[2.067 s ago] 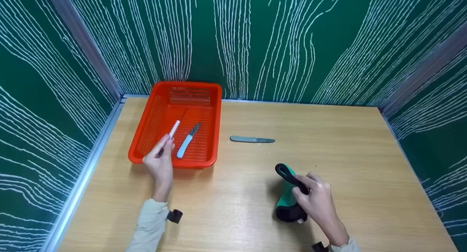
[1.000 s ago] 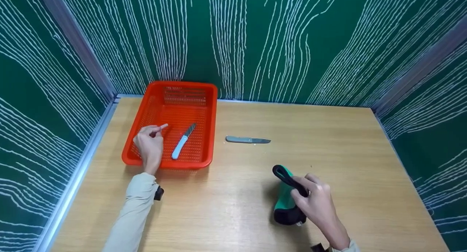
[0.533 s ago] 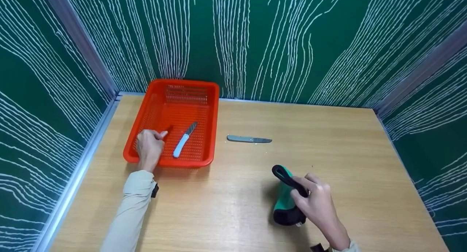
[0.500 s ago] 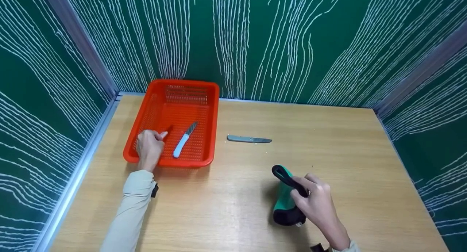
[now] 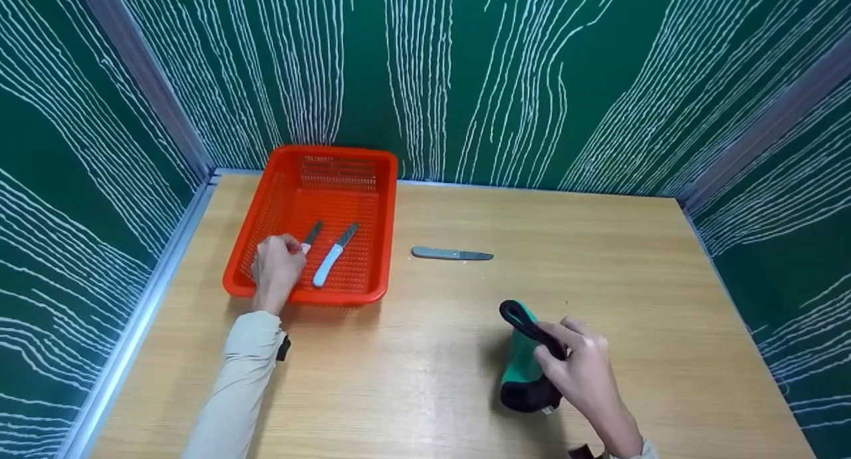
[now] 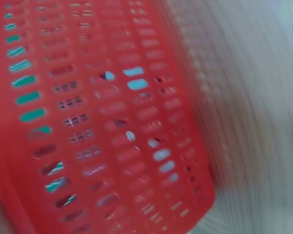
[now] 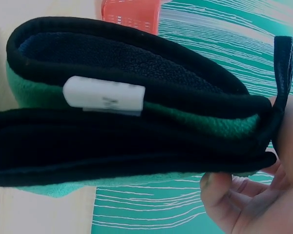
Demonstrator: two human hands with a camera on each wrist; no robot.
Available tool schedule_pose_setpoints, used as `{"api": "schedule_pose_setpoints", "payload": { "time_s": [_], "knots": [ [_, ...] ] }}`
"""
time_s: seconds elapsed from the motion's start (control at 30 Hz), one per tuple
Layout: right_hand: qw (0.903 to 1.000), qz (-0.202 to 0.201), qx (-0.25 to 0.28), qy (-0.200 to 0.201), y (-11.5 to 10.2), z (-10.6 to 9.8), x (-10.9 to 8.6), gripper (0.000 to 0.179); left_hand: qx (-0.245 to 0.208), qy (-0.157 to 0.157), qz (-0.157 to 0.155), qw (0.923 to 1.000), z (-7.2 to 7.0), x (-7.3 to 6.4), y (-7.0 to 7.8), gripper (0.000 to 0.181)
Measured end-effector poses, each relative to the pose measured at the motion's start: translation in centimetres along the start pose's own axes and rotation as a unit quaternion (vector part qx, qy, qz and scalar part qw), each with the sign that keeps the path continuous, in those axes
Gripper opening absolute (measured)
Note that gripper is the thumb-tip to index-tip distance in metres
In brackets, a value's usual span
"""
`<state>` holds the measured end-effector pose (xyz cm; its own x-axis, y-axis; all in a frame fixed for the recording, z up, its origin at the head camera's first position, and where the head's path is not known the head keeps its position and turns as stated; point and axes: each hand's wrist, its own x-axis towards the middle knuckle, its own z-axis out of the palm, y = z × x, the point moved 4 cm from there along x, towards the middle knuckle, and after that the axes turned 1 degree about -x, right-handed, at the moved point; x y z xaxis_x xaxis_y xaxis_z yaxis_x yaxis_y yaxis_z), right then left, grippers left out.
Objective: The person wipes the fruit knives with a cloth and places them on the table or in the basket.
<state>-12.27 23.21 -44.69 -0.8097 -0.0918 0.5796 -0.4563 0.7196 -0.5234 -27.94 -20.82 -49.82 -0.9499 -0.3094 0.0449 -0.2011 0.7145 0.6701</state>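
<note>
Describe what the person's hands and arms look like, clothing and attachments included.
The left hand and right hand wear no gloves. On the left is a long, creased, pale beige sleeve, with a small black block by the wrist. On the right, only a matching cuff shows, beside another black block.

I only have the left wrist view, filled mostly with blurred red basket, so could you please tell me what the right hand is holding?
Observer: The right hand holds a green fabric item with black trim.
Operator: Thank you; does anything lie on the table itself?
Observer: Yes, in the head view a grey-handled knife lies just right of the red basket.
Operator: And what is by the left hand, please?
Observer: Its fingertips are at the handle of another knife inside the basket; whether they grip it, I cannot tell.
</note>
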Motion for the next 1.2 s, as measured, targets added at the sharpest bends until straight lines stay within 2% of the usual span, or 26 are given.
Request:
{"api": "schedule_pose_setpoints", "payload": {
  "time_s": [0.13,0.27,0.43,0.67,0.87,1.2],
  "knots": [
    [1.0000,0.000,0.004,0.003,-0.2,-0.2,0.1,0.032,-0.058,-0.005,0.037,0.9976,0.2,-0.3,1.2,0.010],
    [0.9998,0.014,0.016,0.003,-0.4,-0.3,0.1,0.032,-0.110,-0.028,0.081,0.9902,0.7,-0.5,2.5,0.013],
    [0.9990,0.035,0.029,-0.003,-0.7,-0.4,0.1,0.031,-0.157,-0.054,0.092,0.9819,1.4,-0.7,3.4,0.020],
    [0.9980,0.052,0.037,-0.005,-0.9,-0.7,0.2,0.033,-0.241,-0.053,0.136,0.9595,2.1,-1.5,5.9,0.025],
    [0.9955,0.082,0.047,-0.011,-0.9,-0.6,0.4,0.034,-0.291,-0.064,0.154,0.9420,3.4,-2.0,8.4,0.029],
    [0.9963,0.073,0.044,0.009,-0.9,-0.9,0.8,0.033,-0.276,-0.100,0.123,0.9481,5.1,-3.2,11.2,0.033]
  ]
}}
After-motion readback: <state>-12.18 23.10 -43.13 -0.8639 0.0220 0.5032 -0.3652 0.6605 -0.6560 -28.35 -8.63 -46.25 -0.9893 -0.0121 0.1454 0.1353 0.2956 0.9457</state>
